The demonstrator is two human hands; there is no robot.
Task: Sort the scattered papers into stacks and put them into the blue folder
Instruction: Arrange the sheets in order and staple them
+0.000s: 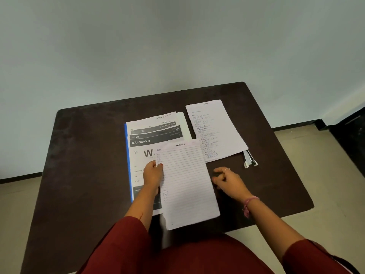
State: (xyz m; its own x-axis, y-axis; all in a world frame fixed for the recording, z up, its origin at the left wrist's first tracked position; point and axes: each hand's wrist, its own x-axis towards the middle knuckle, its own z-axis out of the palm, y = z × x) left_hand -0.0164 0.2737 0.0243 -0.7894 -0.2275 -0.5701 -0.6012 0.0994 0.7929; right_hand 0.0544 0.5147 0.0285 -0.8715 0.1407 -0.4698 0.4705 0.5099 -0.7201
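My left hand pinches the left edge of a lined handwritten sheet, which is lifted and tilted over the table's front. Under it lies a stack of printed sheets headed "BALCONY 2", resting on the blue folder, of which only a blue strip along the left side shows. A second stack of handwritten pages lies to the right, further back. My right hand hovers just right of the lifted sheet, fingers loosely curled, holding nothing.
The dark brown table stands against a pale wall. A small white and black clip-like object lies by the near corner of the right stack. Tiled floor shows on both sides.
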